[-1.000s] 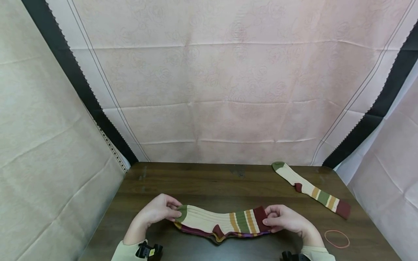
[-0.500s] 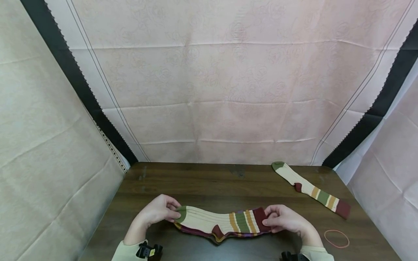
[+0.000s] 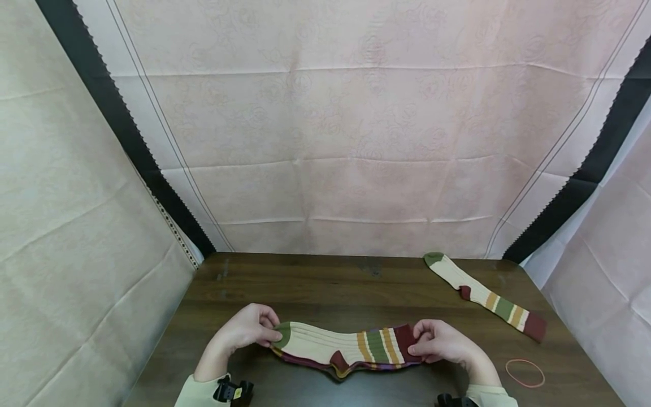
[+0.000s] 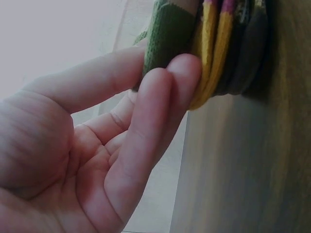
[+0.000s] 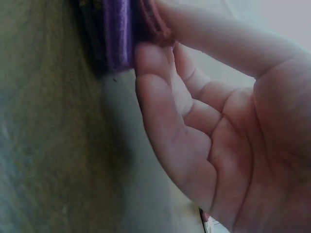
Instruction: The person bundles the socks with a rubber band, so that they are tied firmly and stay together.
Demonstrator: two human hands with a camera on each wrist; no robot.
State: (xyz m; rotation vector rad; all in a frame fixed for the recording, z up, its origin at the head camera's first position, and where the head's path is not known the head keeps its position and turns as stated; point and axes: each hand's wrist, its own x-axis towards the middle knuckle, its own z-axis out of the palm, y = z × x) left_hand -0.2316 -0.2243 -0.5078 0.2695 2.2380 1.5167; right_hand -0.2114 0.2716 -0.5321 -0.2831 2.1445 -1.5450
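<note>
A cream ribbed sock with green toe, maroon heel and striped leg lies on top of several other socks, whose yellow, purple and dark edges show below it. At its toe end, my left hand pinches the green toe between thumb and fingers. My right hand pinches the maroon cuff at the other end. Folded yellow edges hang beside the left fingertips. In the right wrist view, a purple sock edge is beside the fingertips.
A matching cream sock lies slanted at the back right of the brown wooden table. Nearer the right hand is a thin pink ring-shaped band. Pale cloth walls stand behind and at both sides.
Both hands keep their hold and stay nearly in place. The cuff end of the cream sock has dropped slightly, and a sliver of purple now shows above its stripes.
</note>
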